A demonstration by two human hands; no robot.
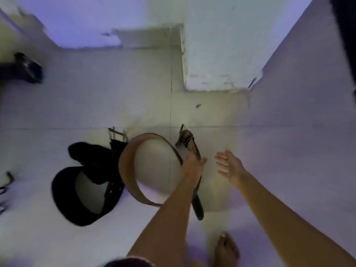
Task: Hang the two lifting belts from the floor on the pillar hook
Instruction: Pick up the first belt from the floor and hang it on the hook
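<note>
A brown lifting belt point(127, 170) stands on edge in a loop on the tiled floor, its metal buckle point(185, 137) at the far end. My left hand point(192, 162) is closed over the belt just below the buckle, and the dark strap end point(198, 207) trails beside my forearm. A black lifting belt point(63, 199) lies curled to the left, touching the brown one, with its buckle point(117, 133) at the top. My right hand point(228, 166) hovers open, right of the brown belt, holding nothing. The white pillar point(215, 51) rises beyond; no hook shows on it.
My bare foot point(227, 249) stands on the floor at the bottom. A dark object point(27, 68) lies at the far left, and a thin dark item point(7, 180) sits at the left edge. A wall point(308, 93) runs along the right.
</note>
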